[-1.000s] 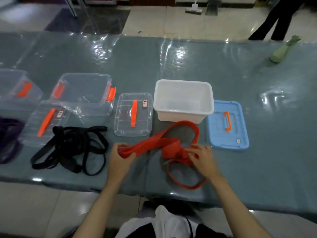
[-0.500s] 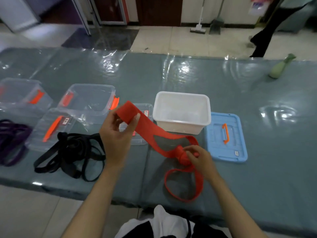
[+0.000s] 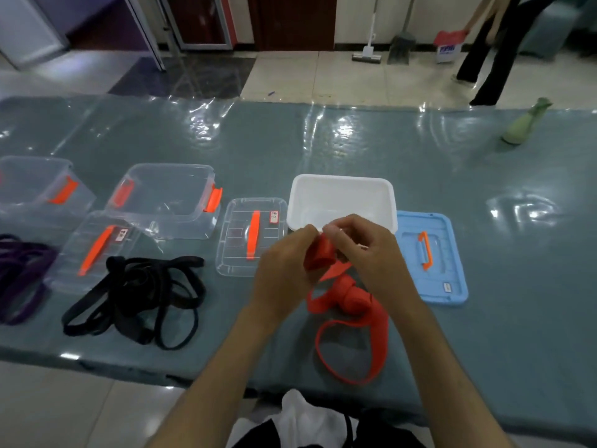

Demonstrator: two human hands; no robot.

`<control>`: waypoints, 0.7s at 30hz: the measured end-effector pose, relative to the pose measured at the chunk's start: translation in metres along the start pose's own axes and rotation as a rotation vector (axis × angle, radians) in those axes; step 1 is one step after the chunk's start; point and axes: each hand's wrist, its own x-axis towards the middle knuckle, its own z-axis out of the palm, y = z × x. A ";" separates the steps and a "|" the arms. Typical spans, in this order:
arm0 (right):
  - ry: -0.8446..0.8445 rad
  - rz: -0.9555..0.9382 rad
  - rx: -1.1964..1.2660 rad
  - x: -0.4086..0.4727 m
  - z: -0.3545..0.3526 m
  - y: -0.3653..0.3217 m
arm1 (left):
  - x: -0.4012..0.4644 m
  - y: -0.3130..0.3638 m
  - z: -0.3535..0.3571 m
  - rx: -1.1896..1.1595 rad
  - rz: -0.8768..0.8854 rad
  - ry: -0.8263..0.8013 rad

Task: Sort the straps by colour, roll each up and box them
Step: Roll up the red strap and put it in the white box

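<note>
Holding red strap [image 3: 347,294] nr white box [image 3: 342,185]

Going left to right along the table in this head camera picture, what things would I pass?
purple straps → black straps → clear lid with orange handle → left hand → red strap → blue lid → green bottle, far off at the back.

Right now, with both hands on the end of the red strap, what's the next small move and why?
Probably keep winding the red strap onto the small roll that the left hand and right hand pinch. A knotted bunch and a long loop still lie loose on the table, and the white box behind holds nothing yet.
</note>
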 end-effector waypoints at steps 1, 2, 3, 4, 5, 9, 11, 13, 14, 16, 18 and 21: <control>0.003 0.007 -0.074 0.000 0.003 -0.001 | 0.000 -0.003 -0.001 0.013 0.005 -0.001; 0.012 0.026 -0.123 0.001 0.006 -0.001 | 0.000 -0.008 -0.003 0.010 -0.004 -0.008; 0.021 0.058 -0.128 0.003 0.009 -0.001 | 0.000 -0.014 -0.006 -0.008 -0.026 -0.018; 0.028 0.101 -0.089 0.004 0.012 -0.001 | 0.001 -0.022 -0.011 -0.051 -0.048 -0.044; 0.039 0.150 -0.024 0.006 0.016 -0.001 | 0.002 -0.032 -0.016 -0.116 -0.061 -0.099; 0.111 0.267 0.162 0.012 0.034 -0.007 | 0.003 -0.064 -0.037 -0.493 -0.098 -0.224; 0.115 0.279 0.242 0.015 0.046 -0.014 | 0.004 -0.069 -0.045 -0.659 -0.142 -0.126; 0.107 0.282 0.350 0.019 0.058 -0.024 | 0.008 -0.070 -0.054 -0.783 -0.164 -0.030; 0.104 0.282 0.423 0.021 0.064 -0.031 | 0.011 -0.070 -0.060 -0.829 -0.158 0.018; 0.099 0.276 0.575 0.027 0.076 -0.048 | 0.021 -0.066 -0.074 -0.899 -0.124 0.100; 0.087 0.265 0.669 0.032 0.084 -0.065 | 0.031 -0.058 -0.092 -0.941 -0.060 0.155; 0.047 0.228 0.749 0.037 0.095 -0.088 | 0.044 -0.043 -0.118 -0.926 0.038 0.192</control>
